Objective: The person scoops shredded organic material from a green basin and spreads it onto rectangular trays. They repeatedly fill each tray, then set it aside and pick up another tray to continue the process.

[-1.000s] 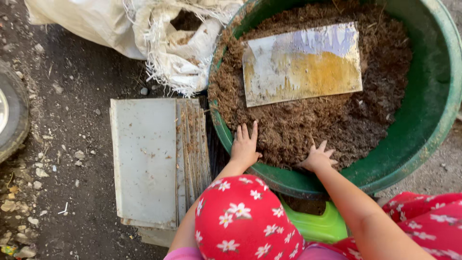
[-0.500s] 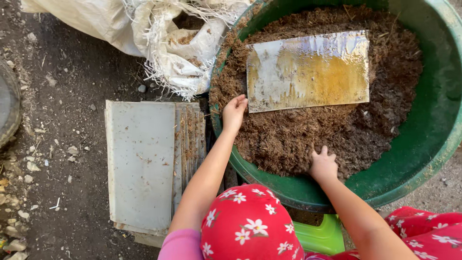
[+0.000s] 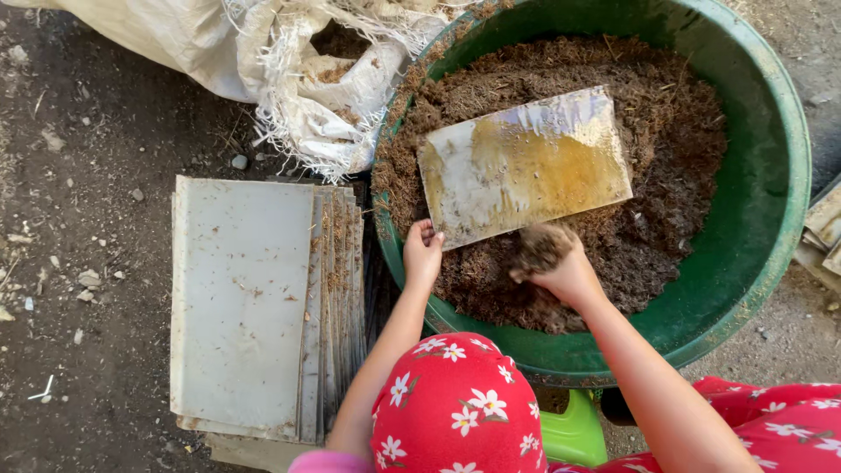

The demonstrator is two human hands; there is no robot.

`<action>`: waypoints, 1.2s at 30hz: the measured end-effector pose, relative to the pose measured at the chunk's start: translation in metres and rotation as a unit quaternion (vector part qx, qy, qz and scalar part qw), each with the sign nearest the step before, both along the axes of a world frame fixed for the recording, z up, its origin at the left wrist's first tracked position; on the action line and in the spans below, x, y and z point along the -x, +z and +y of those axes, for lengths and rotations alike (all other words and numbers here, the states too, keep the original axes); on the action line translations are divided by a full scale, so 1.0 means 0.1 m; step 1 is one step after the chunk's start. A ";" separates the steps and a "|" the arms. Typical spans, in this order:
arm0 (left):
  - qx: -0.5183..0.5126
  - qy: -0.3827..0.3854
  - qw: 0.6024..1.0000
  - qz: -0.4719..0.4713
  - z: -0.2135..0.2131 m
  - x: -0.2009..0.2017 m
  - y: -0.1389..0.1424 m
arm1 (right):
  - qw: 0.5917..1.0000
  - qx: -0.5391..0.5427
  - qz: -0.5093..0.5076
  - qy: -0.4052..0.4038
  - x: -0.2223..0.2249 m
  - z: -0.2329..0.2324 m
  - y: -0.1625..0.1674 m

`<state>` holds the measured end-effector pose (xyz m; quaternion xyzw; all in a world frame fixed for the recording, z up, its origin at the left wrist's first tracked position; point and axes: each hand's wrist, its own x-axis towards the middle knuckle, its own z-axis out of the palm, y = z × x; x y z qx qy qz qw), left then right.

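Plastic sheet [image 3: 524,166] lying on brown compost [image 3: 666,201] in green tub [image 3: 771,210]: left hand [image 3: 422,256] fingers pinch its corner; right hand [image 3: 561,267] fingers hold a compost clump.

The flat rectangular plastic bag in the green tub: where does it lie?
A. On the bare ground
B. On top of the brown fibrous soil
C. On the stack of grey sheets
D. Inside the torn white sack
B: the plastic bag lies flat on the brown soil inside the green tub, its near left corner at the left hand.
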<state>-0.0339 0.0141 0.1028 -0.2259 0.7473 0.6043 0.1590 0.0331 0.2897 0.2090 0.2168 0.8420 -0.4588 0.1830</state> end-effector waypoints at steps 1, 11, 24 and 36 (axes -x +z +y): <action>-0.050 0.015 0.998 0.021 0.02 -0.07 -0.06 | 1.000 0.005 0.021 -0.010 0.13 -0.14 0.15; -0.200 0.076 0.968 -0.129 0.07 -0.19 -0.33 | 0.886 -0.355 0.208 0.214 0.89 -1.33 0.02; -0.039 -0.005 0.996 -0.084 0.08 -0.38 -0.60 | 0.933 -0.326 -0.029 -0.152 1.73 0.63 -0.35; 0.092 -0.078 0.991 -0.052 0.07 -0.28 -0.42 | 0.879 -0.220 0.124 0.404 1.48 -1.55 -0.02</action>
